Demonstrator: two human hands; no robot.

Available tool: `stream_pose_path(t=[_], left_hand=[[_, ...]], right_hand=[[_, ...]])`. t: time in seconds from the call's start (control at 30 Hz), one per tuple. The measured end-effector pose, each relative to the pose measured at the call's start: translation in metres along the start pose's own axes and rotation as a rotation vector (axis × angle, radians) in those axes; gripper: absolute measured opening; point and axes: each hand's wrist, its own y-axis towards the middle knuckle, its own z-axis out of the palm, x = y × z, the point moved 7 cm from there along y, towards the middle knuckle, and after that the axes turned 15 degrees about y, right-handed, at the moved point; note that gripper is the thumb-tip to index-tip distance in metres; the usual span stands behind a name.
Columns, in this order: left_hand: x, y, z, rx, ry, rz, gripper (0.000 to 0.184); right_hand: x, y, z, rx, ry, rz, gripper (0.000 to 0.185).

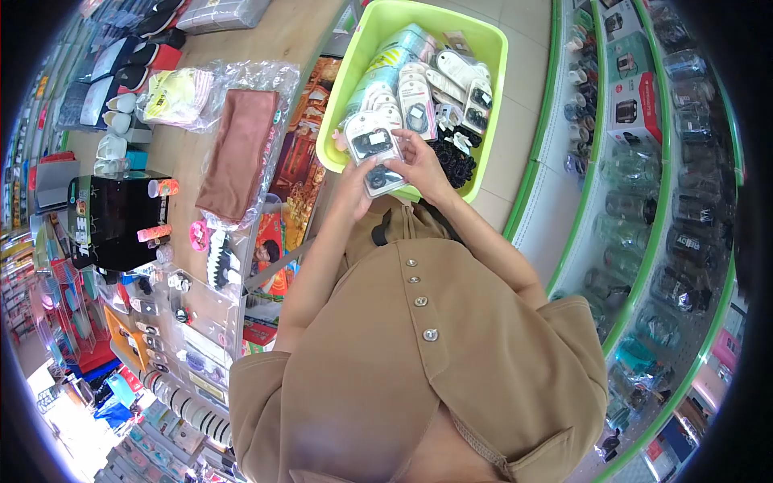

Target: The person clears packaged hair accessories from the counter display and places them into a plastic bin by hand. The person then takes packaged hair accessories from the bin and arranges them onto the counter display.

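Both of my hands hold a white carded blister pack point(370, 126) with dark contents I cannot name. My left hand point(352, 189) grips its lower left edge. My right hand point(422, 167) pinches its right side, thumb across the front. The pack is over the near side of a lime-green plastic tub point(498, 88). Inside the tub lie several similar carded packs point(415, 97), a light-blue wrapped bundle point(386, 63) and black scrunchie-like items point(452, 161) near my right hand.
On the left, a wooden table point(266, 40) bears a brown folded cloth in plastic point(240, 153), pale yellow packaged goods point(179, 95) and a black display box point(113, 217). Right of the tiled floor point(515, 48), green-edged shelves point(576, 193) hold clear cups point(632, 169).
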Motion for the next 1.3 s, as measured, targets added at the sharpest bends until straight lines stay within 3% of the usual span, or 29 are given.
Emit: stream_pose_path(t=[0.03,0.13,0.23,0.33,0.47,0.57,0.97,1.03,1.2,1.3], left_hand=[[0.001,0.001,-0.005,0.0,-0.017,0.023,0.037],[-0.003,-0.001,-0.015,-0.005,-0.027,0.058,0.035],[-0.009,-0.008,-0.025,-0.023,-0.022,0.078,0.034],[-0.02,-0.019,-0.024,-0.044,-0.079,0.07,0.035],[-0.024,-0.02,-0.025,-0.012,-0.115,0.106,0.035],[-0.035,-0.027,-0.02,0.015,-0.153,0.138,0.036],[-0.057,-0.05,-0.012,0.018,-0.118,0.222,0.042],[-0.058,-0.052,-0.008,0.014,-0.13,0.225,0.04],[-0.054,-0.052,0.005,-0.004,-0.15,0.278,0.041],[-0.048,-0.053,0.012,-0.03,-0.085,0.31,0.043]], right_hand=[[-0.008,0.002,-0.005,-0.004,0.0,0.0,0.049],[0.012,0.01,-0.022,-0.155,-0.442,-0.181,0.039],[0.024,0.029,-0.05,-0.299,-0.927,-0.394,0.046],[0.027,0.049,-0.062,-0.385,-1.125,-0.485,0.055],[0.003,0.077,-0.077,-0.371,-1.242,-0.357,0.066],[0.006,0.08,-0.073,-0.431,-1.255,-0.224,0.064],[0.034,0.067,-0.085,-0.442,-0.808,-0.24,0.047],[0.033,0.062,-0.077,-0.247,-0.057,-0.116,0.04],[0.072,0.015,-0.008,-0.024,0.26,0.008,0.038],[0.059,-0.004,0.003,0.023,0.289,0.072,0.041]])
